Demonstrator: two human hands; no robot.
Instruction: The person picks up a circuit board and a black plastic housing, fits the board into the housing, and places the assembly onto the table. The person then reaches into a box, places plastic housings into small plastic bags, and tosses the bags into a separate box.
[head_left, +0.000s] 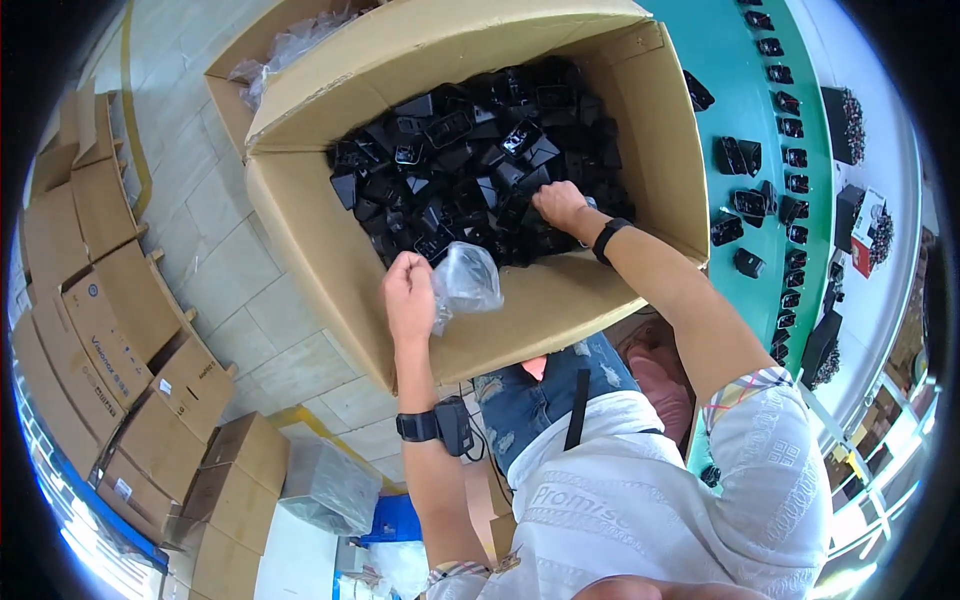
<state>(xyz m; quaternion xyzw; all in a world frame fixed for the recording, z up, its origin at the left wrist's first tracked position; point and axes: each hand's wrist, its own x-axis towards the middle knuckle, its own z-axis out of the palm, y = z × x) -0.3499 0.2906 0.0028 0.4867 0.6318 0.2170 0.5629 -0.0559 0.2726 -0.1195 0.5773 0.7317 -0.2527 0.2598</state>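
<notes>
A large open cardboard box (305,250) stands in front of me, holding many loose black plastic housings (470,150), some with glossy faces. At its near left side my left hand (408,290) is closed on a crumpled clear plastic bag (468,278), which hangs over the box's inner near wall. My right hand (562,206) reaches over the near right edge and rests low among the black housings. Its fingers are curled, and whatever they grip is hidden. A small pale, shiny bit shows beside that wrist.
To the right, a green work table (775,175) carries a row of black housings and a few loose ones. Stacked cartons (130,310) line the left side. Behind the box sits another carton with clear plastic (290,50). A clear bag-lined bin (330,485) stands at lower left.
</notes>
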